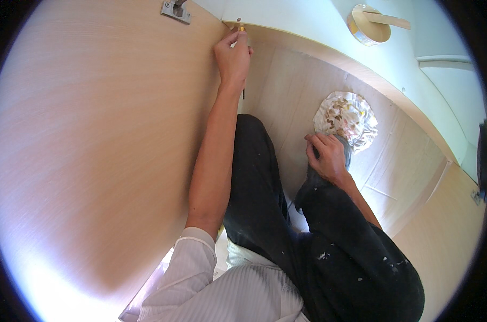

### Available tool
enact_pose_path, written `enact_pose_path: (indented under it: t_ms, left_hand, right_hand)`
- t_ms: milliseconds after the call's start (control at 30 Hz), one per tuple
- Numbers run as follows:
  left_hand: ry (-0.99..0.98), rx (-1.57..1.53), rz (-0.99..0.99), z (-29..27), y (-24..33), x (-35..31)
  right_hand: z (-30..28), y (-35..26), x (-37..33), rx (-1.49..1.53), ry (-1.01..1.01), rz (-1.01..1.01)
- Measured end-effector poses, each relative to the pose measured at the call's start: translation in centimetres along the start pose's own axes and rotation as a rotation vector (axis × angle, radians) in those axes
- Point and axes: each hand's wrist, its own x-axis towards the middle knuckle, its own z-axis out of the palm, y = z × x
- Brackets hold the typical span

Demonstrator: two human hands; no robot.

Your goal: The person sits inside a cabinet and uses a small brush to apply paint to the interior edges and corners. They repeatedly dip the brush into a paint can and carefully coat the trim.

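Find the slim tool [242,28] in the left hand [234,60], pinched between thumb and fingers near its upper end, close to the corner where wooden door [104,134] meets pale board edge [334,57]. Seems light, stiff, perhaps easy to roll — best held there, near that end. Note the right hand [328,156] over the shoe [346,146], fingers bent; cannot tell whether gripping. Beyond — see crumpled stained paper [346,114], then a tub [357,33] with a flat stick [389,20].

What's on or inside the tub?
A flat stick lies over the tub, one end jutting past the rim. The inside shows beige; what's directly beneath the stick is covered.
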Motion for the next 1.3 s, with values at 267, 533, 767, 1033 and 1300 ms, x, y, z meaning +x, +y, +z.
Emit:
enact_pose_path:
  t_ms: [267,533,767,1033,1300]
  left_hand:
    - [0.003,-0.047,-0.04,-0.1,0.0,0.2]
    - [-0.038,-0.036,-0.042,-0.2,0.1,0.4]
    - [-0.035,-0.049,-0.08,-0.3,0.7,0.2]
    - [-0.06,-0.042,-0.091,-0.4,0.9,0.2]
    - [-0.063,-0.026,-0.098,-0.3,1.1,0.2]
  right_hand:
    - [0.0,0.0,0.0,-0.006,-0.003,0.005]
    - [0.1,0.1,-0.1,-0.004,-0.002,0.004]
    - [0.1,0.1,-0.1,-0.008,-0.011,0.011]
    - [0.1,0.2,-0.2,-0.009,-0.014,0.012]
    - [0.1,0.2,-0.2,-0.005,-0.012,0.008]
